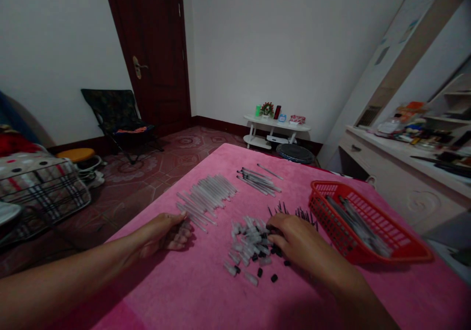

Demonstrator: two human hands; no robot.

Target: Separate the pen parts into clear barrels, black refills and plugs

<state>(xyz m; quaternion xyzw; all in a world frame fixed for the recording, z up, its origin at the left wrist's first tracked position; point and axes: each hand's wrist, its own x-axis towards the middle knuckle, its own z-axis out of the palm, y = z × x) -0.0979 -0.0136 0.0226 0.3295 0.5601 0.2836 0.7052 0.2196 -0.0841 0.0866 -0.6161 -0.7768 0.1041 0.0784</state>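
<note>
My left hand (175, 232) rests on the pink cloth with its fingers curled. Its thumb reaches the near end of a row of clear pen barrels (211, 192); whatever lies between thumb and fingers is unclear. Over the right edge of a heap of clear pen caps (248, 239), my right hand (294, 236) has its fingertips pinched together, and what they hold is hidden. Small black plugs (274, 278) lie among and in front of the caps. Thin dark refills (305, 215) stick out behind the right hand. Farther back lies a bunch of black-ended pens (257, 180).
A red plastic basket (401, 251) of pen-like sticks stands at the right of the pink-covered table (176, 290). Beyond are a dresser (397, 168), a white side table (275, 122), a round dark stool (294, 152), a folding chair (114, 111) and a door (154, 40).
</note>
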